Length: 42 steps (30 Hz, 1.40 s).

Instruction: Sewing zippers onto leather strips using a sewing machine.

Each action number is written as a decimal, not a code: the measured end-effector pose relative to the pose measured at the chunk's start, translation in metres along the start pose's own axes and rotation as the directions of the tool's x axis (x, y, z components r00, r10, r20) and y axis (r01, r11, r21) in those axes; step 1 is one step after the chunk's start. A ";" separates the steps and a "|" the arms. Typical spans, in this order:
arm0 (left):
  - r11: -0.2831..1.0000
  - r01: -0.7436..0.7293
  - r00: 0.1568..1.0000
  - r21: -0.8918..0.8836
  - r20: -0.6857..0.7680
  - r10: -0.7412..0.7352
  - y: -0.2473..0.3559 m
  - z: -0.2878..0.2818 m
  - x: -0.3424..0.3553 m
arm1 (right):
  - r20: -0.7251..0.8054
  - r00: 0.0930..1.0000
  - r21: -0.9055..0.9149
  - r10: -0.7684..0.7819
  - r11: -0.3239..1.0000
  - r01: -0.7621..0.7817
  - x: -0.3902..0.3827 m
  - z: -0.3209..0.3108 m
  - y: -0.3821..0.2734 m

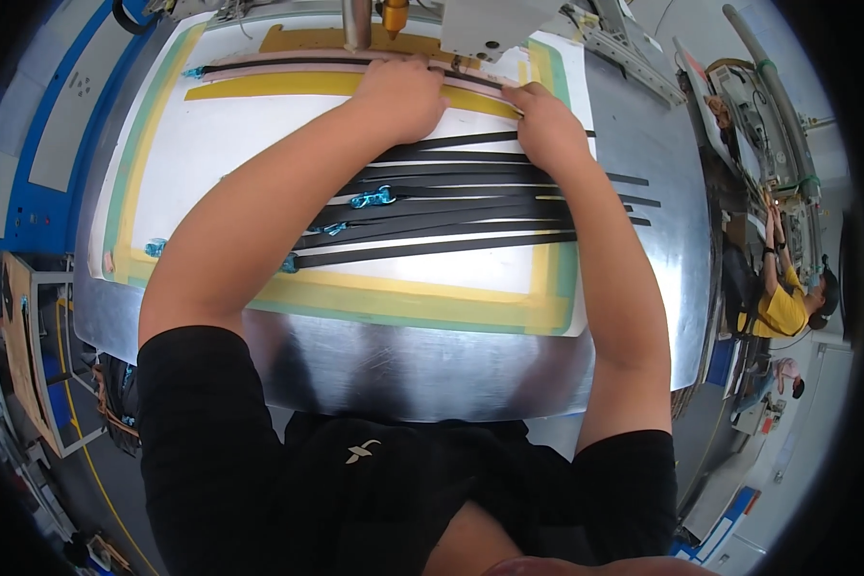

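A long black strap [288,63] lies along a pink strip at the far side of the work sheet, a shiny blue wrapped end piece [194,73] at its left. My left hand [405,96] is closed on the middle of this strap, fingertips partly hidden behind the knuckles. Farther right, my right hand [547,125] pinches the strap near its right end. Just in front of it runs a yellow strip [269,87]. Several more black straps [451,206] lie side by side under my forearms, some with blue wrapped pieces [372,197].
A machine head with a metal cylinder [356,24] and a brass nozzle [394,17] stands close above my left hand. Yellow and green tape [403,305] borders the white sheet on a metal table [432,370]. A blue cabinet [43,144] stands left; a person in yellow [782,309] works at right.
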<state>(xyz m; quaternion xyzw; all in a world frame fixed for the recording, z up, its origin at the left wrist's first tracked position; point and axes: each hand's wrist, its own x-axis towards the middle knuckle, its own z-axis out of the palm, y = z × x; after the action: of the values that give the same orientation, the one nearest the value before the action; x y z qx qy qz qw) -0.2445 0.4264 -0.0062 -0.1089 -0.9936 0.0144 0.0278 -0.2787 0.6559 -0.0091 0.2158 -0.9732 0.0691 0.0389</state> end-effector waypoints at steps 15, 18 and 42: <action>1.000 0.014 0.996 0.028 -0.088 -0.011 0.028 0.010 0.000 | -0.137 0.990 0.154 -0.019 0.987 0.040 -0.009 0.017 0.023; 0.999 0.013 0.996 0.035 -0.091 -0.010 0.026 0.011 0.003 | -0.140 0.990 0.193 -0.031 0.980 0.058 -0.018 0.016 0.023; 0.958 0.284 0.932 -0.023 -0.229 -0.282 -0.179 0.011 -0.062 | -0.035 0.988 0.223 -0.148 0.963 0.152 -0.027 0.012 0.029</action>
<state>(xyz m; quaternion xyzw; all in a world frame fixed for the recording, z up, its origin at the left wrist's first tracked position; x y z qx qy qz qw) -0.2234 0.2379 -0.0142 0.0345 -0.9888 0.0030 0.1450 -0.2677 0.6914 -0.0272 0.2910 -0.9396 0.1778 0.0281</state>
